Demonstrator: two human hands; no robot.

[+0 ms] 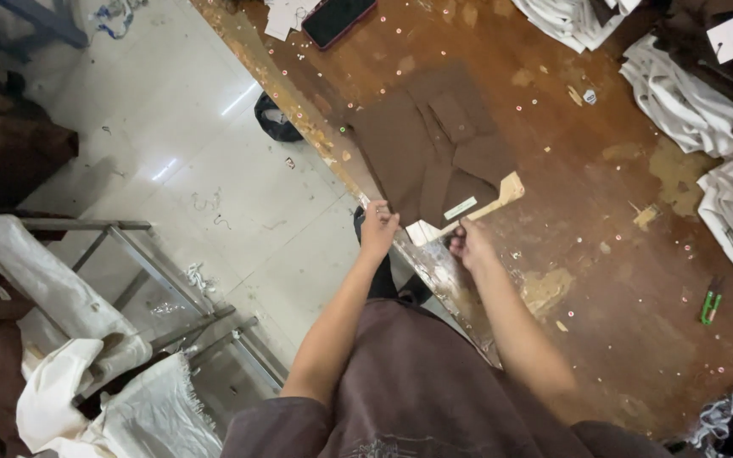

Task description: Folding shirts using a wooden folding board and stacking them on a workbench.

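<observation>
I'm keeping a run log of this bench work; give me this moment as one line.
left hand: on table edge by brown garment | right hand: gripping wooden tool over garment | scissors: untouched, far right

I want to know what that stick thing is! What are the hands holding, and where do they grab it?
The right hand grips a pale wooden tool by its near handle end. The left hand pinches the near edge of the brown garment; a white tag lies between the hands.
</observation>
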